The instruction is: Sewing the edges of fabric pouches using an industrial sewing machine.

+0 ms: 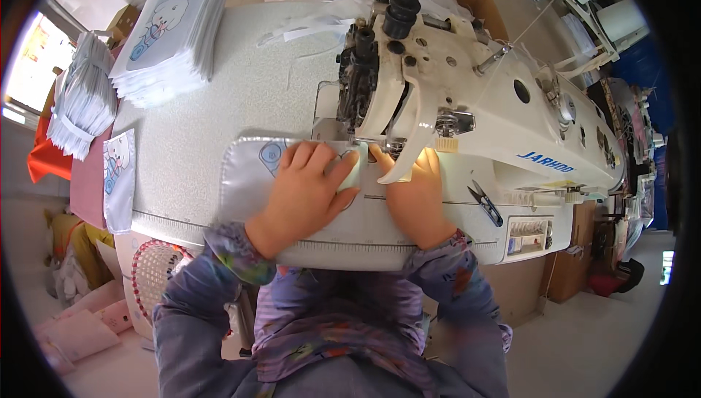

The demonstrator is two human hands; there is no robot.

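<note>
A pale satin-like cloth piece (244, 171) with a blue printed picture lies on the bed of a cream sewing machine (467, 91). My left hand (307, 186) rests flat on it, fingers spread, the fingertips near its far edge. Beside the needle area, my right hand (415, 197) lies with fingers stretched forward and apart. The machine's curved white lever (415, 131) hides part of those fingers. Under the lamp's glow, the cloth's edge runs beneath the presser area between both hands. Whether the right fingertips touch the cloth is hard to see.
Stacked printed cloth pieces (171, 40) stand at the far left, beside a tied bundle (80, 98). Thread snips (485, 204) lie right of my right hand, near a small parts tray (529, 236). White strips (314, 29) lie behind the needle; a woven basket (151, 274) hangs below left.
</note>
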